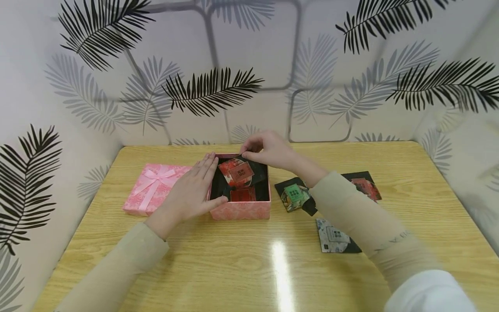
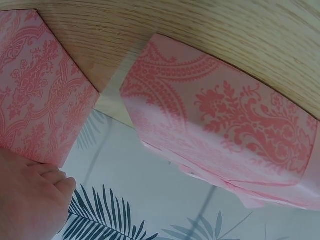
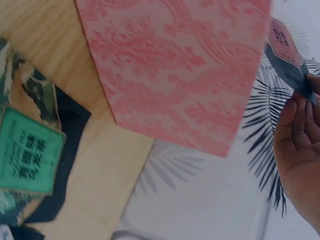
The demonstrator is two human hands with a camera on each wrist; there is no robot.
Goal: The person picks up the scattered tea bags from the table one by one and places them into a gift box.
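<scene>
A pink patterned box point(image 1: 239, 211) stands without its lid in the middle of the table. My left hand point(image 1: 192, 190) lies along its left side, fingers straight at the rim and the thumb reaching over the front corner. Between thumb and fingertips, my right hand point(image 1: 270, 149) pinches the corner of a black and red flat packet point(image 1: 235, 172) over the back of the box. In the right wrist view that packet point(image 3: 286, 50) tilts above the rim. Inside the box, another packet with a red label point(image 1: 241, 195) shows partly beneath it.
Left of the box lies the pink lid point(image 1: 153, 184) with a ribbon bow. To the right are a green-labelled packet point(image 1: 294, 194), a red-labelled one point(image 1: 364, 185) and a grey-white one point(image 1: 331, 236), partly covered by my right arm. A leaf-patterned wall point(image 1: 257, 112) rises behind the table.
</scene>
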